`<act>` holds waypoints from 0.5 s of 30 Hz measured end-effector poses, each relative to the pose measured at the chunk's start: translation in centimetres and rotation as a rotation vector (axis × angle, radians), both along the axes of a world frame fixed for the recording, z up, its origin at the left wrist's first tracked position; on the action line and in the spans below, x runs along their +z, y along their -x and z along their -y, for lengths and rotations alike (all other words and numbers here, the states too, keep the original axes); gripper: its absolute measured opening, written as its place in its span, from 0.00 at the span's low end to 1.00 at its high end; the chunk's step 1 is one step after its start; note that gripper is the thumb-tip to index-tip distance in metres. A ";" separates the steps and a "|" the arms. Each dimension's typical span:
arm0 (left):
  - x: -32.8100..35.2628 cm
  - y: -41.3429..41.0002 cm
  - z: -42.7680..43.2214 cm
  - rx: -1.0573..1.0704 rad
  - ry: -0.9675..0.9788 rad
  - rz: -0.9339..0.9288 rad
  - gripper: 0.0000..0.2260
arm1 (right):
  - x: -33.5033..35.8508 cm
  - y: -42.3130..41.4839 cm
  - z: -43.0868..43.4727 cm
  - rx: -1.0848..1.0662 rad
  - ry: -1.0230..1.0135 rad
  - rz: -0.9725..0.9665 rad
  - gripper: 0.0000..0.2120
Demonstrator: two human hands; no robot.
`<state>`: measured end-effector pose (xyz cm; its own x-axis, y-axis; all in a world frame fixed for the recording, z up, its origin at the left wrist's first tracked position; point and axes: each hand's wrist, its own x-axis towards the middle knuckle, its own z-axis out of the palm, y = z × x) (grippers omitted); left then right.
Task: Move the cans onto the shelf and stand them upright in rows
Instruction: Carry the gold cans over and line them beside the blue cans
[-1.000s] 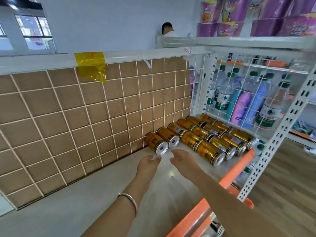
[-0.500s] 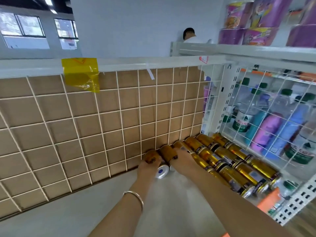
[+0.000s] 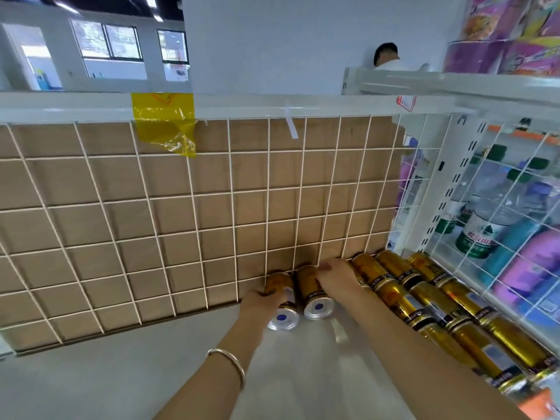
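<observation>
Our left hand (image 3: 260, 303) curls round the end can (image 3: 283, 316), our right hand (image 3: 336, 277) round the second can (image 3: 316, 301) — both lying sideways on the shelf (image 3: 151, 374) against the wire back (image 3: 194, 207). We grip the bodies, likely to tip these 2 upright.

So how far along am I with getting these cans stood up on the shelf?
Done: the gold cans are on the shelf, but every visible one lies on its side. In hand: the left hand grips the leftmost can and the right hand curls over the second can, both lying flat. Left: standing all of them upright in rows.
</observation>
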<state>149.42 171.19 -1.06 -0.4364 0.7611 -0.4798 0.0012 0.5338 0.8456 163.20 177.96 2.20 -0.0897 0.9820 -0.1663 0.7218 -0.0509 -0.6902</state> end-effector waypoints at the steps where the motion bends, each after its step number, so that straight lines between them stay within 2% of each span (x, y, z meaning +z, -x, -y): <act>1: 0.0 0.2 0.2 -0.014 0.003 0.001 0.21 | -0.4 0.1 0.1 0.009 0.069 0.002 0.16; 3: 0.1 0.6 0.6 -0.035 0.016 0.013 0.22 | -0.9 0.3 0.6 0.023 0.156 0.070 0.20; 6: -0.4 1.0 1.1 -0.037 0.035 0.087 0.23 | -0.8 0.2 1.2 0.068 0.161 0.174 0.36; 8: -0.5 1.3 1.6 -0.016 0.040 0.169 0.20 | -0.5 0.2 1.3 0.163 0.182 0.227 0.40; 10: -0.4 1.8 1.9 0.008 0.056 0.182 0.18 | -0.8 0.5 1.0 0.175 0.256 0.108 0.37; 12: -0.5 2.5 1.8 0.050 0.053 0.199 0.20 | -1.6 0.7 0.6 0.058 0.380 -0.168 0.36; 15: -0.4 2.5 1.8 0.061 0.029 0.178 0.23 | -3.1 0.5 0.3 -0.042 0.520 -0.370 0.25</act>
